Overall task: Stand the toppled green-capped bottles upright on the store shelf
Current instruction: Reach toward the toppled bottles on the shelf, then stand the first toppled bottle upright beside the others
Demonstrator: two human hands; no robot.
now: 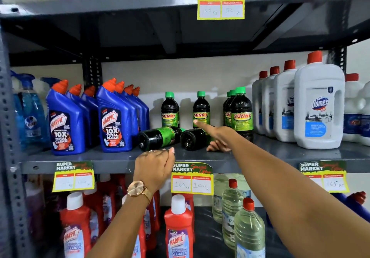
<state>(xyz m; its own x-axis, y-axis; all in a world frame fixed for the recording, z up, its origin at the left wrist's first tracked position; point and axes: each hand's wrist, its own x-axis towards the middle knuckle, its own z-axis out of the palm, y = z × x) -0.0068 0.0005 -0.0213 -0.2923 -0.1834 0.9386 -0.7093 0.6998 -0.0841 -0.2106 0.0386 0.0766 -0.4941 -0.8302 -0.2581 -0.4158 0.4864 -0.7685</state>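
Note:
Two dark green-capped Sunny bottles lie toppled on the middle grey shelf (112,158), bases toward me: one on the left (158,137), one on the right (193,139). Behind them stand upright Sunny bottles (169,110), (201,110), and a cluster at the right (240,113). My right hand (217,135) reaches over the right toppled bottle, index finger stretched out toward the upright middle bottle, other fingers curled beside the lying bottle; it holds nothing. My left hand (154,166), with a wristwatch, hovers loosely closed at the shelf's front edge, below the left toppled bottle, holding nothing.
Blue Harpic bottles (114,119) stand close on the left, white Domex jugs (318,105) close on the right. Price tags (192,178) hang from the shelf edge. Red Harpic bottles (178,225) and clear bottles (249,231) fill the lower shelf. An upper shelf overhangs.

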